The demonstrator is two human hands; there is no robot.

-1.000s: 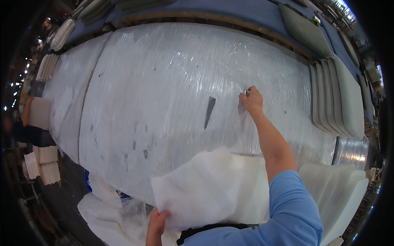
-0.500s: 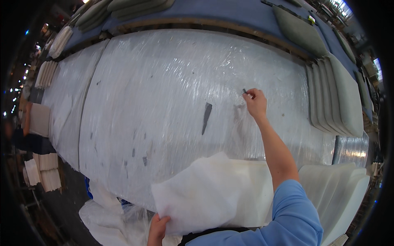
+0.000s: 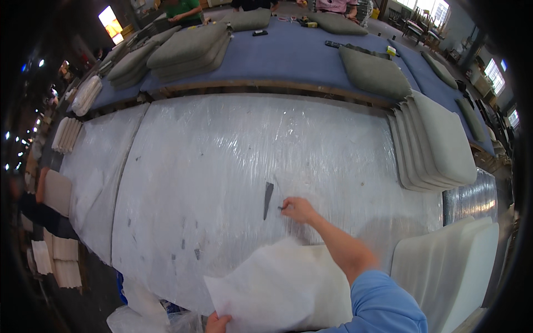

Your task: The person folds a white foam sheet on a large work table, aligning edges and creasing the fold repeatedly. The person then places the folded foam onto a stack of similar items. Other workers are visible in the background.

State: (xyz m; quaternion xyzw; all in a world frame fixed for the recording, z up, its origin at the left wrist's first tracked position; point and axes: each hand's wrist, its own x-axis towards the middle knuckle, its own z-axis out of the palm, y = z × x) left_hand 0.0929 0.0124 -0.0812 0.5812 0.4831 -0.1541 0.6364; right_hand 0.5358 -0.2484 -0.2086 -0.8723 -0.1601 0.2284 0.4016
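Observation:
My right hand (image 3: 298, 210) is over the middle of the plastic-wrapped table (image 3: 211, 144), its fingertips pinched on a small dark piece (image 3: 281, 208) whose kind is too small to make out. Just left of it, a dark grey tapered strip (image 3: 268, 201) shows on the table surface. At the lower edge, my left hand (image 3: 218, 323) grips the corner of a thin white sheet (image 3: 266, 283), thumb on top. That sheet spreads in front of me over a pale cushion-like pad (image 3: 327, 272), partly covering it.
Grey-green cushions (image 3: 444, 139) stand in a row at the right, with white foam pads (image 3: 444, 261) nearer me. A blue-topped table (image 3: 288, 58) beyond bears more cushions (image 3: 191, 50). Other people, one in a green shirt (image 3: 183, 11), are at the far side; a dark-sleeved person (image 3: 47, 216) is at left.
My view has tilted up, showing more of the far table and people. My right hand has moved left, nearer the dark grey strip, still pinching the small piece. My left hand keeps the sheet's corner.

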